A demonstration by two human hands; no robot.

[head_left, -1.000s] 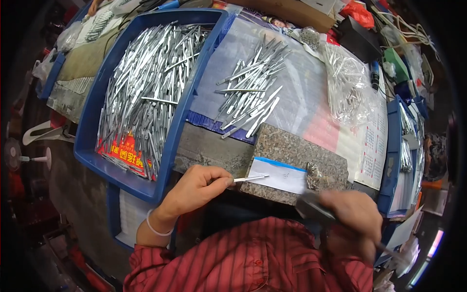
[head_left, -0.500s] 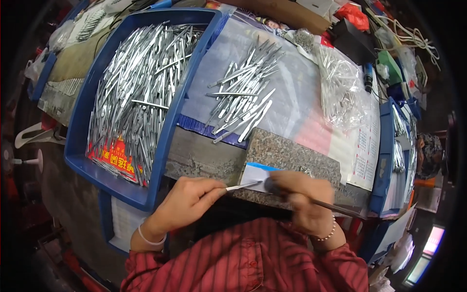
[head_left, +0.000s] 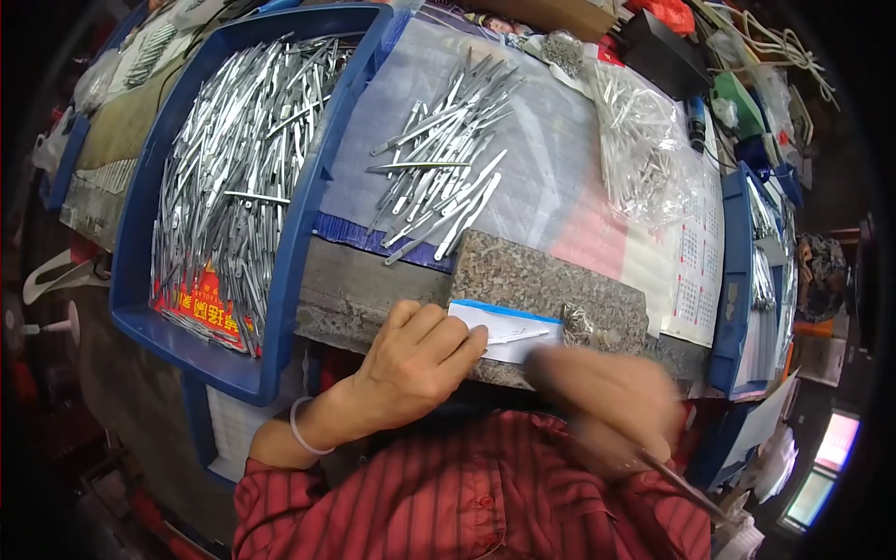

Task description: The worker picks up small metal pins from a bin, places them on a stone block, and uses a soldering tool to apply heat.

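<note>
My left hand [head_left: 425, 359] is closed, thumb and fingers pinching one end of a slim silvery metal strip [head_left: 519, 337]. The strip's free end lies over a white pad with a blue edge [head_left: 509, 353] on a speckled granite slab [head_left: 537, 280]. Smeared by motion, my right hand [head_left: 616, 397] grips a hammer, its dark head [head_left: 544, 367] low beside the pad and its thin handle [head_left: 689, 490] sticking out toward the lower right. A little heap of tiny metal parts [head_left: 581, 324] sits on the slab, just past the pad's right end.
At left, a blue tray [head_left: 285, 317] holds many loose metal strips. A smaller pile of strips [head_left: 443, 159] lies on a plastic-covered sheet beyond the slab. Clear bags of small parts [head_left: 644, 149] lie to its right. Another blue tray [head_left: 733, 327] stands at far right.
My left hand has shifted right and slightly up, bringing the strip farther over the pad. My right hand has moved right and down with the hammer, uncovering the tiny parts. The whole view has shifted slightly.
</note>
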